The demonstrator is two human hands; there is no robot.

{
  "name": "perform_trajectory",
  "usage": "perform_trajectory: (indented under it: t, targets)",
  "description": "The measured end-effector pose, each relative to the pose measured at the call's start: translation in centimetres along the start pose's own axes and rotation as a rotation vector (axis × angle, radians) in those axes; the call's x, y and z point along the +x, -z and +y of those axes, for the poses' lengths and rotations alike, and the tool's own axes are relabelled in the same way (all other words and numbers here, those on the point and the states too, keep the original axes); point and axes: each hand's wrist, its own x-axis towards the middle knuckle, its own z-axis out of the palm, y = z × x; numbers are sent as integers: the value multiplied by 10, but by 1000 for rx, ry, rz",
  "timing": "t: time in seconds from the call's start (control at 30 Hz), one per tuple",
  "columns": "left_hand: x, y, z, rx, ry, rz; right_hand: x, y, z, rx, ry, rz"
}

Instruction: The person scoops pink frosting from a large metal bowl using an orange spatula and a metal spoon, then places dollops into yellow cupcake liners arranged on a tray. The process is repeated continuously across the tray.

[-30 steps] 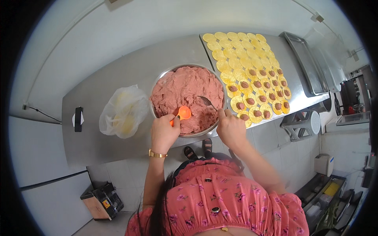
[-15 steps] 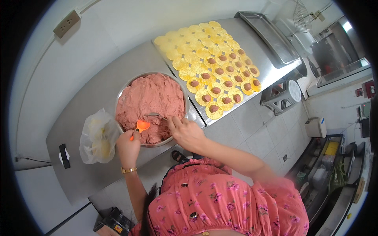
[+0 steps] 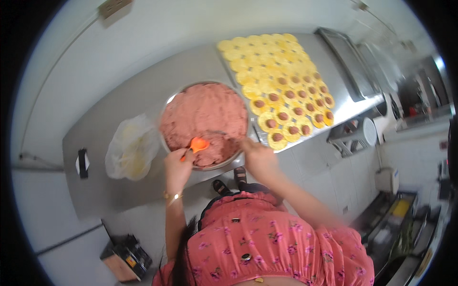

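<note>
A large round metal bowl (image 3: 162,136) holds a heap of pink ground meat (image 3: 205,107). At its near-left rim, my left hand (image 3: 179,167) is closed round the handle of an orange scoop (image 3: 199,144), whose head is over the meat. My right hand (image 3: 260,159) is at the bowl's right rim, blurred, its fingers closed on a thin metal utensil (image 3: 217,132) that reaches into the meat; its exact kind cannot be made out. Right of the bowl lie rows of round yellow wrappers (image 3: 257,62); the nearer and right-hand ones carry small lumps of meat.
Left of the bowl is a clear plastic bag (image 3: 131,151) with something yellow inside. A black-and-white item (image 3: 83,163) lies near the table's left end. An empty metal tray (image 3: 346,59) is at the far right, with a grey stool (image 3: 355,134) beside the table.
The whole view has shifted, so bowl and wrappers appear farther right. My right hand has drawn from over the meat to the bowl's right rim. The left still holds the scoop.
</note>
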Motion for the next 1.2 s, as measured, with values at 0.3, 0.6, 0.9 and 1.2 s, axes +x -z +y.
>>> perform_trajectory:
  t: [0.3,0.6,0.9,1.2]
  targets:
    - [-8,82,-93,-25,15,3,1,-66,-127,-88,91,25]
    - [-13,90,-109,70,-7,14,-9,-87,-142,-85,-66,26]
    - [-11,88,-145,-220,108,-45,-20,-106,-147,-50,63,86]
    - [1,99,-145,-163,137,-44,-4,-122,-158,-14,99,106]
